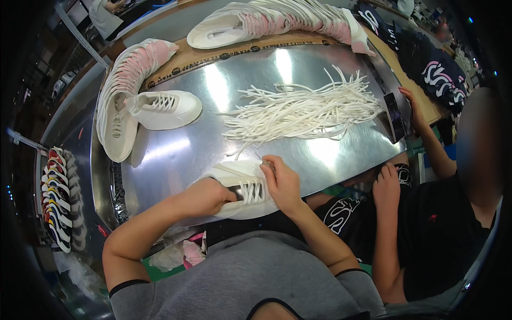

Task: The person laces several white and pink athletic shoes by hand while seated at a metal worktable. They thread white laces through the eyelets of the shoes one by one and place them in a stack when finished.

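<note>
A white shoe of smooth, soft-looking material was held at the near edge of a shiny metal table, its laces threaded partway up. The left hand was closed around the shoe's opening, fingers tucked inside it. The right hand was pinched on a lace at the top of the lacing, resting against the shoe's upper.

A loose heap of flat white laces was spread over the middle of the table, well apart from the shoe, with bare reflective metal left between them. A finished white shoe was lying on its side toward the left. Just beside it, a curved row of white and pink shoes was stacked along the left rim, and a second such row was laid along a brown strip at the far edge.

At the right edge a dark phone was touched by another person's hand; that person's other hand was held below the table's rim.
</note>
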A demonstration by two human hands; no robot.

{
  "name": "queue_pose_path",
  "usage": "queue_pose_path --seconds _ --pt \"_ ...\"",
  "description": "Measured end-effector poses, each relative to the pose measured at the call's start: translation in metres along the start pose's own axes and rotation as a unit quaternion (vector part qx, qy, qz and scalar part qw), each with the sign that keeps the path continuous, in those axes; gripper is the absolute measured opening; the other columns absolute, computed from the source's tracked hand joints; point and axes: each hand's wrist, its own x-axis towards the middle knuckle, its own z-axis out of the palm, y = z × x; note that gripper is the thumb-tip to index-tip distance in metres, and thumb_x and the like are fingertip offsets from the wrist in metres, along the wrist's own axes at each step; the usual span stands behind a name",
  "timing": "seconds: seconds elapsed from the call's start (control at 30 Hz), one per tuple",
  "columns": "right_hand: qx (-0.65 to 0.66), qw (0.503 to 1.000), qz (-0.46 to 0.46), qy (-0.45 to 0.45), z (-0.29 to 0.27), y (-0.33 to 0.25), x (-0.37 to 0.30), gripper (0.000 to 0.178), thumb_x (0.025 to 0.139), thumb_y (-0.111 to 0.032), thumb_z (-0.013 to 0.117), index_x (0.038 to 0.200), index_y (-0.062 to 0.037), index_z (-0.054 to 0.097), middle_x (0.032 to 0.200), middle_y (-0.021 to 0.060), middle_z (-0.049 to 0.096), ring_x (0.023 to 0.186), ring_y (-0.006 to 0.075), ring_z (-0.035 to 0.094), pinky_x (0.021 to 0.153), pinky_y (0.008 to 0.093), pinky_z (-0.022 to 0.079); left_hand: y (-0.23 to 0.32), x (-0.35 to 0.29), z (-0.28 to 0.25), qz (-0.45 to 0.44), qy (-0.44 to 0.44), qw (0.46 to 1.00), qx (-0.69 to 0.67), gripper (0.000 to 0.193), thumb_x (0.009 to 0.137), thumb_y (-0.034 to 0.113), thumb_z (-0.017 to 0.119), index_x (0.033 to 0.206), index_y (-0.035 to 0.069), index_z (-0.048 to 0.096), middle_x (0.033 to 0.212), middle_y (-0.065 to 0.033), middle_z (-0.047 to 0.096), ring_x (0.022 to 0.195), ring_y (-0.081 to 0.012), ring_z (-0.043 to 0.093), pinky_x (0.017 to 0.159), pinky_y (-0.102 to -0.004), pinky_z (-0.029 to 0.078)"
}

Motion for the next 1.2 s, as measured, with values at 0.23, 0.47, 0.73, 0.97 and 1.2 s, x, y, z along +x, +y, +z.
queue_pose_path --seconds 0.23,0.47,0.73,0.97,1.2 --pt "0.042 0.998 0.037 0.021 0.001 0.012 -0.004 0.020 0.096 -0.013 0.061 0.113 -0.0015 0.060 0.087 0.0173 0.068 0.072 0.0262 0.065 0.067 0.0328 0.051 0.005 -0.021 0.016 -0.035 0.108 0.989 0.093 0.020 0.091 0.021 0.059 0.100 0.004 0.067 0.088 -0.0175 0.067 0.086 -0.0381 0.064 0.075 -0.0451 0.050" --pt "0.123 0.992 0.039 -0.007 -0.002 0.016 -0.007 0.021 0.095 -0.012 0.061 0.113 -0.0008 0.060 0.088 0.0150 0.070 0.071 0.0182 0.066 0.065 0.0300 0.052 0.011 0.014 0.065 -0.087 0.436 0.890 -0.102 0.024 0.090 0.025 0.066 0.095 0.002 0.062 0.087 -0.0166 0.062 0.080 -0.0378 0.061 0.070 -0.0443 0.047" --pt "0.087 0.996 0.023 -0.014 -0.007 0.005 -0.007 0.026 0.090 -0.015 0.069 0.112 -0.0033 0.062 0.085 0.0119 0.070 0.071 0.0150 0.064 0.065 0.0280 0.051 0.005 0.016 0.067 -0.075 0.471 0.877 -0.065 0.020 0.089 0.023 0.066 0.087 0.003 0.065 0.080 -0.0159 0.063 0.076 -0.0369 0.061 0.066 -0.0441 0.046" --pt "0.127 0.990 0.065 0.012 -0.006 0.022 -0.010 0.023 0.091 -0.013 0.068 0.111 -0.0016 0.063 0.091 0.0095 0.070 0.084 0.0132 0.064 0.076 0.0270 0.050 0.026 -0.048 0.092 0.006 0.571 0.821 0.015 0.029 0.087 0.005 0.066 0.115 0.000 0.060 0.114 -0.0181 0.060 0.105 -0.0327 0.062 0.089 -0.0383 0.049" --pt "0.214 0.967 0.105 -0.094 0.002 0.009 -0.006 0.018 0.091 -0.007 0.065 0.107 -0.0004 0.063 0.093 0.0031 0.066 0.083 0.0085 0.058 0.076 0.0225 0.047 -0.013 -0.066 0.143 -0.024 0.380 0.588 -0.713 0.061 0.093 0.011 0.066 0.143 -0.004 0.035 0.132 -0.0130 0.053 0.117 -0.0203 0.055 0.101 -0.0354 0.048"
